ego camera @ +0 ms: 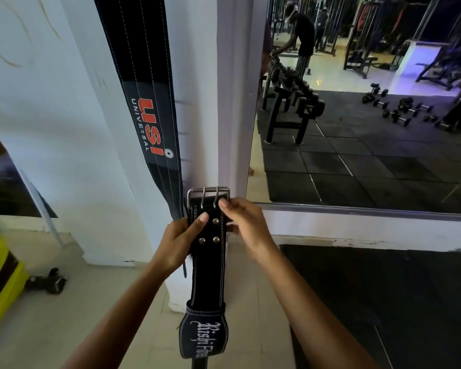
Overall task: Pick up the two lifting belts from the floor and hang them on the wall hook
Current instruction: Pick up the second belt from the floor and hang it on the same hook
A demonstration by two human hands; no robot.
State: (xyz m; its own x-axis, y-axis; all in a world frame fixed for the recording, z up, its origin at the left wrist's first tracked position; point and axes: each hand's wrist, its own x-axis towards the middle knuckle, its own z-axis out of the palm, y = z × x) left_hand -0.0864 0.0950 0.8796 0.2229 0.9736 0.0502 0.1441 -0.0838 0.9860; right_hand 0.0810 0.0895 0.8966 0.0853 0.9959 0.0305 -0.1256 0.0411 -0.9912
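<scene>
A black lifting belt with a red USI logo (147,102) hangs down the white pillar from above the frame; the hook is out of view. I hold a second black belt (209,272) upright in front of the pillar, its steel two-prong buckle (207,194) on top and its tail hanging toward the floor. My left hand (181,241) grips its left edge below the buckle, thumb across the rivets. My right hand (246,226) pinches its right edge at the buckle.
A wall mirror (370,102) on the right reflects a dumbbell rack, loose dumbbells and a person. A yellow and black box (0,278) and a dumbbell (47,282) lie at lower left. Black rubber mat (383,302) covers the floor at lower right.
</scene>
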